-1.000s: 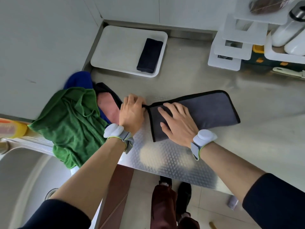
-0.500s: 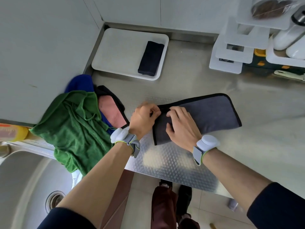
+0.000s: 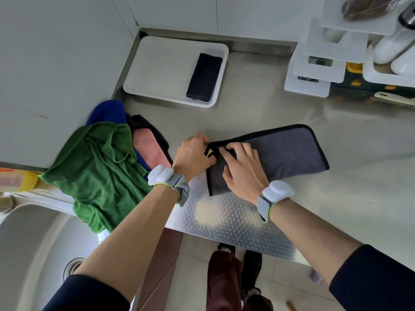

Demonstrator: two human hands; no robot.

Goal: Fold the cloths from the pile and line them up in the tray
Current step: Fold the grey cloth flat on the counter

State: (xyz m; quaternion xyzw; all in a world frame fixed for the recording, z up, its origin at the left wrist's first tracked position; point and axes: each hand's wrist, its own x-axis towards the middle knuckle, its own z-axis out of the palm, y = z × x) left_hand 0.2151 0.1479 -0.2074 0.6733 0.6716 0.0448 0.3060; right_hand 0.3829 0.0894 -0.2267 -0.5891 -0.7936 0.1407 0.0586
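Grey microfibre edged in black, the cloth lies folded into a long strip on the steel counter. It is nearer the person than the tray, somewhat to the tray's right and well apart from it. Both hands meet at the end of the cloth that is closer to the tray's near right corner.

The left hand has its fingers curled over that end and pinches the edge beside a small yellow tag. The right hand lies on top of the cloth just right of the tag. Its fingers are bent with the tips down on the fabric, and the thumb is spread toward the near edge. Whether those fingers nip a layer or only press on it, I cannot tell. Each wrist wears a grey band with a white pod.

The white tray sits at the far left of the counter, in the corner of the walls. One dark cloth, folded narrow, lies lengthwise inside it along its right wall.

The pile lies on the near side of the tray's left end. A green cloth is on top, hanging toward a sink. A blue cloth is the one closest to the tray. A pink cloth shows on the side facing the left hand, with black fabric around it.

Right of the tray, well apart from it, a white stepped rack stands at the back of the counter.
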